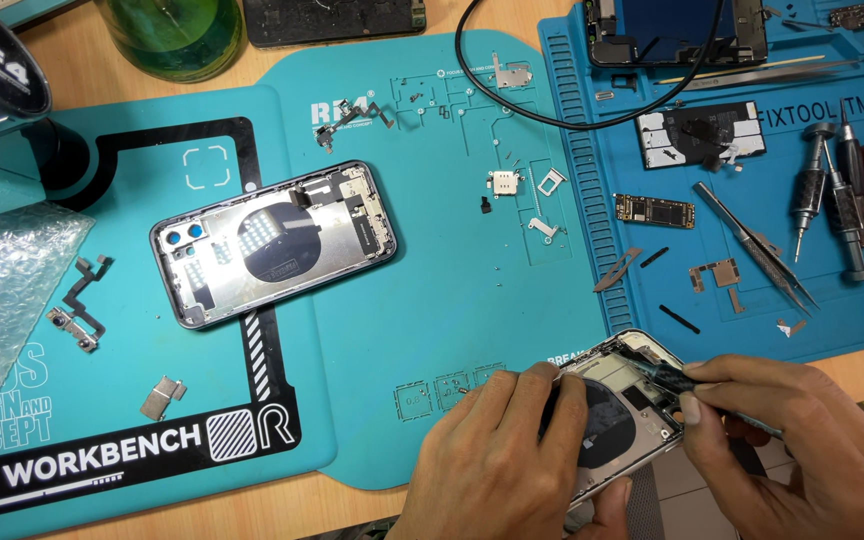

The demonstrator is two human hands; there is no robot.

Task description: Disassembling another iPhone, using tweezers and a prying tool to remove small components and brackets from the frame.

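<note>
From the head camera, the left hand (497,455) lies over the near half of an opened phone shell (620,400) at the mat's (432,330) front edge, fingers curled around it to pin it down. The right hand (802,435) pinches a dark thin tool (664,374), its tip set inside the shell's upper corner; it looks like a screwdriver, though the fingers hide most of it. To do this well, the shell should stay flat and braced, the tool upright on its spot, and pressure light so the tip does not skid across the parts inside.

A second shell (274,242) lies open farther left, holding a round coil and small boards. The blue mat (592,200) on the right carries a board (654,210), tweezers (755,246) and two screwdrivers (832,200). A green-tinted jar (174,35) stands at the back.
</note>
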